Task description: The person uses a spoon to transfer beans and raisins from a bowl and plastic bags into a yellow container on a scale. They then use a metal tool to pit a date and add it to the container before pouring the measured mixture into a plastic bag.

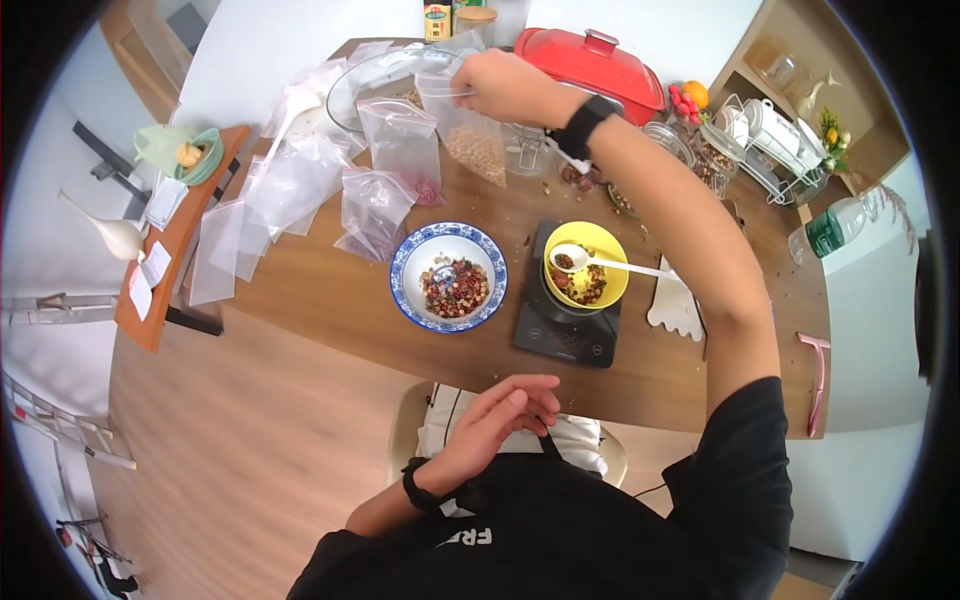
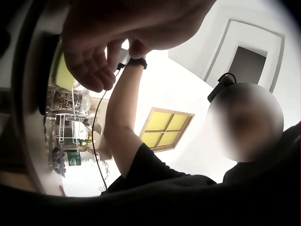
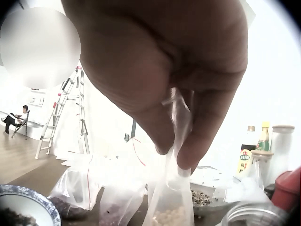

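Your right grip (image 1: 505,88) pinches a bag of pale pieces (image 1: 475,147).
Your left grip (image 1: 490,425), released, is near the surface (image 1: 300,320).

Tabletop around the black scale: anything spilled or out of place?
Yes, loose bits are scattered on the wooden tabletop beyond the black scale, outside any container. The white spoon rests in the yellow bowl, its handle past the rim, which looks deliberate rather than odd.

A green-labelled bottle (image 1: 826,230) stands near yellow flowers (image 1: 836,138).
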Demonstrator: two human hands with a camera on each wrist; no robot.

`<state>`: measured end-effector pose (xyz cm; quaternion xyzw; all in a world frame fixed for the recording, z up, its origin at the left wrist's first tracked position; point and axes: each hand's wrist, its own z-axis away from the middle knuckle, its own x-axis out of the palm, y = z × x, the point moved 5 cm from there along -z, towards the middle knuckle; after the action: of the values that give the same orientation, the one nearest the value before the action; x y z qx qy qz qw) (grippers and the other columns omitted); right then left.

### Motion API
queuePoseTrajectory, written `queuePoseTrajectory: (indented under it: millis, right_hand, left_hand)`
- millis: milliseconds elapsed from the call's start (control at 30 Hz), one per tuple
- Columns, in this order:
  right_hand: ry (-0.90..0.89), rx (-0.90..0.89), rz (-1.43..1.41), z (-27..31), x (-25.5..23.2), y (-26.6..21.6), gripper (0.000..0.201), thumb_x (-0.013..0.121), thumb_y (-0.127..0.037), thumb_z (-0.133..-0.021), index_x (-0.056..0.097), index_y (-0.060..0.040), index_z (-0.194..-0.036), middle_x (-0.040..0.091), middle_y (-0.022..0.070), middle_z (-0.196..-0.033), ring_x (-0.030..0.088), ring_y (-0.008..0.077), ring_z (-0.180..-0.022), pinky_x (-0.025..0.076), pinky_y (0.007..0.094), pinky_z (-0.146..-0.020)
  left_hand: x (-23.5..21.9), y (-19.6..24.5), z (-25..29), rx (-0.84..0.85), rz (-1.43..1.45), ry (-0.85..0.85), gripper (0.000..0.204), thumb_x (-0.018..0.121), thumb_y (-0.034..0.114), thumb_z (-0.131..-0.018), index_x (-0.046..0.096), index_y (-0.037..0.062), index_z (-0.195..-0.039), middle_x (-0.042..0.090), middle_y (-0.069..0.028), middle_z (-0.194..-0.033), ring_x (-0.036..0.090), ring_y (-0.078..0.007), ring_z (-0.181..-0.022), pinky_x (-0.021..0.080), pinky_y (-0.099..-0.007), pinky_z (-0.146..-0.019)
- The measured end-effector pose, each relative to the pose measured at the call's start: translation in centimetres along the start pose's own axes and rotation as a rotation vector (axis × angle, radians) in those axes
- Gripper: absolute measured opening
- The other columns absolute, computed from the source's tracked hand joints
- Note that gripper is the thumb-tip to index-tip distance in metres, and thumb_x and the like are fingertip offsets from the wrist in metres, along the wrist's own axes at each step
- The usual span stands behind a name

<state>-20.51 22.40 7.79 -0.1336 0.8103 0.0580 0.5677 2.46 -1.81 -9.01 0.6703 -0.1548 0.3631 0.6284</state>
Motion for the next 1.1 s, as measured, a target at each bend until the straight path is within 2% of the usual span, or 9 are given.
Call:
queuePoseTrajectory:
  millis: [100, 267, 400, 500, 600, 867, 933, 1000, 1100]
  right_hand:
    - [-0.026, 0.104, -0.041, -0.8, 1.3, 0.6, 0.013, 0.069, -0.01, -0.084, 0.074, -0.0018, -0.092, 0.07, 0.0204, -0.083, 0.069, 0.0377, -0.084, 0.054, 0.0451, -0.077]
    - [0.004, 0.056, -0.003, 0.4, 2.9, 2.0, 0.03, 0.07, -0.007, -0.082, 0.07, -0.0043, -0.112, 0.069, 0.0184, -0.108, 0.066, 0.0349, -0.102, 0.053, 0.041, -0.091]
    - [0.147, -0.027, 0.009, 2.1, -0.4, 2.0, 0.036, 0.07, -0.008, -0.083, 0.066, -0.0033, -0.118, 0.067, 0.0182, -0.117, 0.064, 0.0335, -0.108, 0.052, 0.0395, -0.096]
    - [0.199, 0.004, -0.04, 3.8, -4.4, 0.7, 0.03, 0.069, -0.009, -0.088, 0.067, -0.0013, -0.116, 0.07, 0.0146, -0.105, 0.069, 0.0267, -0.101, 0.055, 0.0381, -0.09]
    - [0.452, -0.126, -0.081, 6.1, -8.1, -1.2, 0.022, 0.068, -0.016, -0.087, 0.071, 0.0046, -0.092, 0.07, 0.019, -0.08, 0.068, 0.0364, -0.077, 0.054, 0.0428, -0.074]
    - [0.045, 0.134, -0.163, 10.5, -9.7, -2.9, 0.025, 0.066, -0.019, -0.088, 0.073, 0.0019, -0.101, 0.072, 0.0206, -0.087, 0.07, 0.0361, -0.082, 0.056, 0.0406, -0.076]
    - [0.107, 0.112, -0.183, 11.5, -8.2, -1.9, 0.023, 0.069, -0.017, -0.09, 0.072, 0.0026, -0.103, 0.073, 0.0174, -0.084, 0.072, 0.0288, -0.075, 0.056, 0.0351, -0.069]
    - [-0.072, 0.504, -0.481, 13.5, -6.8, -1.2, 0.026, 0.068, -0.009, -0.093, 0.066, -0.0001, -0.117, 0.072, 0.01, -0.093, 0.071, 0.0187, -0.09, 0.057, 0.0332, -0.082]
    - [0.075, 0.261, -0.472, 15.5, -7.7, -2.0, 0.025, 0.066, -0.007, -0.095, 0.067, -0.0001, -0.118, 0.072, 0.0064, -0.087, 0.07, 0.0135, -0.082, 0.056, 0.0286, -0.077]
  left_hand:
    - [-0.2, 0.2, 0.3, -0.006, -0.026, -0.009, 0.04, 0.04, 0.027, -0.109, 0.053, 0.0005, -0.137, 0.062, -0.0099, -0.115, 0.061, -0.0188, -0.105, 0.049, -0.0348, -0.091]
    - [-0.6, -0.1, 0.2, -0.02, -0.041, -0.019, 0.039, 0.039, 0.026, -0.11, 0.054, 0.0016, -0.136, 0.062, -0.0084, -0.114, 0.061, -0.0173, -0.105, 0.05, -0.0337, -0.092]
    - [-0.3, -0.4, -0.3, -0.032, -0.047, -0.036, 0.038, 0.04, 0.026, -0.11, 0.055, 0.0014, -0.135, 0.062, -0.0084, -0.113, 0.061, -0.0169, -0.104, 0.05, -0.0336, -0.091]
    - [-0.2, -0.9, -0.9, -0.056, -0.067, -0.036, 0.036, 0.042, 0.024, -0.11, 0.055, 0.001, -0.134, 0.062, -0.0082, -0.112, 0.061, -0.0164, -0.103, 0.05, -0.0332, -0.09]
    - [-0.1, -0.7, -1.7, -0.065, -0.103, -0.013, 0.034, 0.044, 0.024, -0.108, 0.056, 0.0, -0.129, 0.063, -0.0091, -0.109, 0.061, -0.0177, -0.1, 0.049, -0.0338, -0.089]
    - [-1.0, 0.0, -1.0, -0.003, -0.302, 0.011, 0.026, 0.048, 0.018, -0.107, 0.062, -0.0006, -0.097, 0.064, -0.0077, -0.093, 0.059, -0.0148, -0.089, 0.048, -0.0294, -0.084]
    - [-1.2, 1.9, 0.0, 0.089, -0.339, -0.006, 0.027, 0.047, 0.018, -0.108, 0.061, -0.0008, -0.095, 0.063, -0.0084, -0.091, 0.059, -0.0152, -0.087, 0.047, -0.0302, -0.082]
    - [-1.3, 5.4, 1.1, 0.214, -0.416, 0.021, 0.029, 0.046, 0.019, -0.108, 0.061, -0.0013, -0.093, 0.062, -0.0105, -0.089, 0.059, -0.0179, -0.083, 0.048, -0.0325, -0.078]
    - [-1.4, 11.4, 2.0, 0.339, -0.527, 0.144, 0.033, 0.048, 0.026, -0.106, 0.059, -0.0008, -0.09, 0.062, -0.0129, -0.084, 0.058, -0.0199, -0.075, 0.047, -0.0325, -0.072]
